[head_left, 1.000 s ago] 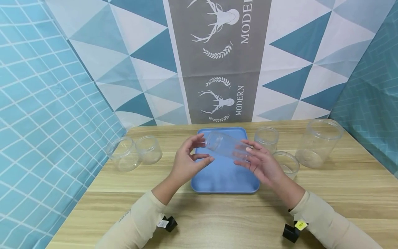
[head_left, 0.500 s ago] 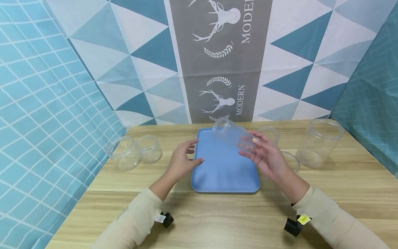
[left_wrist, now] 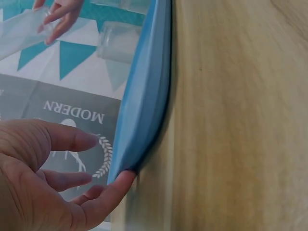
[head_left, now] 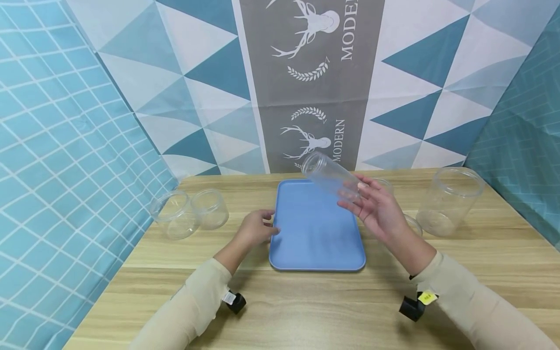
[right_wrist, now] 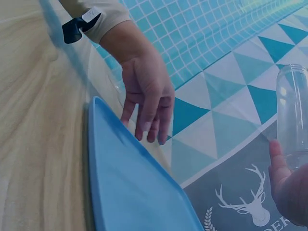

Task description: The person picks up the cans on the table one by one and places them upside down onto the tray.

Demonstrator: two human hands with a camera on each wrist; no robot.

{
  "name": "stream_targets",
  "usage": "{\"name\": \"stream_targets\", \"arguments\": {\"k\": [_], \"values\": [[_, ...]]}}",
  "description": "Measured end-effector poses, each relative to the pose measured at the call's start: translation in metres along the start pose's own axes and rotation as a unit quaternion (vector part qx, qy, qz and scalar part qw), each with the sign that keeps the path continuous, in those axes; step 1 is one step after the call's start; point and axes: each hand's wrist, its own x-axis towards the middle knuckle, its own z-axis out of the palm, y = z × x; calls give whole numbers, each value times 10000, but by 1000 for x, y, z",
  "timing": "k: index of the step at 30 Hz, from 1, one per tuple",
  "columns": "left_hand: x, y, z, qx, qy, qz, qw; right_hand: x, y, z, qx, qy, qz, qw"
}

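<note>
My right hand (head_left: pixel 381 210) grips a tall clear jar (head_left: pixel 327 174) near its base, above the far right part of a blue tray (head_left: pixel 315 228). The jar is tilted, its mouth towards the back left. It looks see-through, with nothing visible inside. At the tray's left edge is my left hand (head_left: pixel 254 227), fingers apart and loosely bent around no object. In the left wrist view one fingertip (left_wrist: pixel 126 177) touches the tray's rim. The right wrist view catches only part of the jar (right_wrist: pixel 292 110) and of the hand holding it.
Two clear jars, a wider one (head_left: pixel 177 218) and a smaller one (head_left: pixel 211 210), stand at the left. A large clear jar (head_left: pixel 448 201) is at the right. Two smaller clear jars are partly hidden behind my right hand. A patterned cloth (head_left: pixel 310 92) backs the wooden table (head_left: pixel 315 306).
My left hand has come away from the jar and moved down and left to the tray's edge. The right hand has raised the jar slightly and tilted its mouth farther up.
</note>
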Motion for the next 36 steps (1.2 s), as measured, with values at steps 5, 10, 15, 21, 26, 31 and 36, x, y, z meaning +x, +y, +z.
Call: {"name": "stream_targets", "arguments": {"k": [5, 10, 15, 21, 26, 31, 36], "values": [[6, -5, 3, 33, -179, -227, 9996, 6, -5, 5, -106, 252, 110, 9996], [9, -8, 4, 318, -346, -350, 9983, 11, -9, 9, -317, 714, 423, 9960], [11, -9, 5, 322, -438, -332, 9980, 16, -12, 13, -597, 1047, 717, 9901], [11, -10, 6, 265, -472, -365, 9979, 21, -13, 16, -871, 1222, 774, 9856], [12, -10, 7, 216, -478, -344, 9980, 25, -13, 20, -1214, 1351, 653, 9812], [12, -11, 7, 239, -467, -285, 9982, 27, -12, 24, -1504, 1451, 530, 9765], [11, -10, 7, 251, -452, -290, 9982, 30, -11, 28, -1881, 1494, 479, 9695]]}}
